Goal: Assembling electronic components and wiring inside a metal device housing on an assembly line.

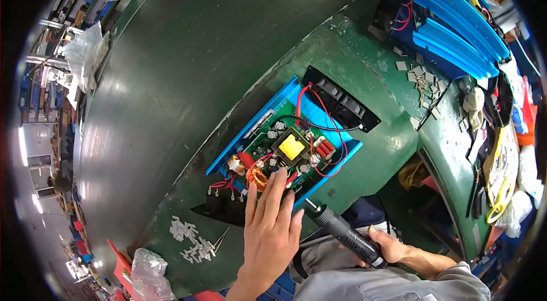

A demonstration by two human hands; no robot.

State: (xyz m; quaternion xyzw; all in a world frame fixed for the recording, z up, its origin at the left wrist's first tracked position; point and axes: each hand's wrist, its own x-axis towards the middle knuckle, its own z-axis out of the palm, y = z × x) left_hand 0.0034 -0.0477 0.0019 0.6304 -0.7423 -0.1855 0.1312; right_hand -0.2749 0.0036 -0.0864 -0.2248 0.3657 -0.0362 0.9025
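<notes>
A blue metal housing [336,170] lies on the green bench at a slant, with a circuit board [264,148] inside it. A yellow-topped transformer [292,147] sits mid-board, and an orange copper coil [257,177] is by its near left end. My left hand [270,227] rests over the near edge with its fingers stretched out onto the board, holding nothing. In my right hand [390,245] is a black electric screwdriver [348,234], its bit pointing up-left beside the housing's near edge. Wires join the board to a black socket panel [342,106] and a smaller black panel [219,208].
Small pale sleeves [196,243] are scattered at near left, beside a clear plastic bag [149,272]. More blue housings [456,21] are stacked at far right, with grey pads and screws [424,81] before them. A dark belt-like surface [171,73] runs along the left.
</notes>
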